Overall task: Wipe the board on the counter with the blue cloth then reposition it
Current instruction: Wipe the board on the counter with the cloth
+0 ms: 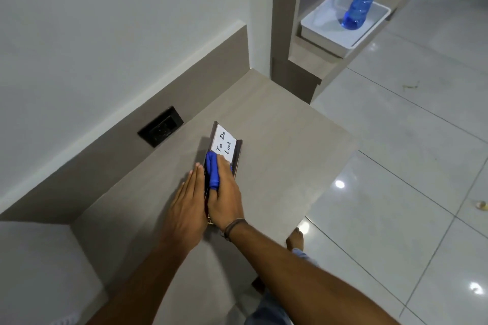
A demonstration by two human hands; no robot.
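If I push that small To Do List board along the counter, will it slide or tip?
The small dark-framed white board lies flat on the smooth grey counter, so it probably slides, not tips. It looks thin, likely light. The left hand braces its edge, suggesting it shifts easily.

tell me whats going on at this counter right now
A person is wiping a small dark-framed board that lies flat on the counter; its white face reads "To Do List". The right hand presses a bunched blue cloth onto the near part of the board, while the left hand lies flat with fingers straight along the board's left edge, apparently steadying it. The lettering is still there. Farther off, a blue spray bottle stands in a white tray.
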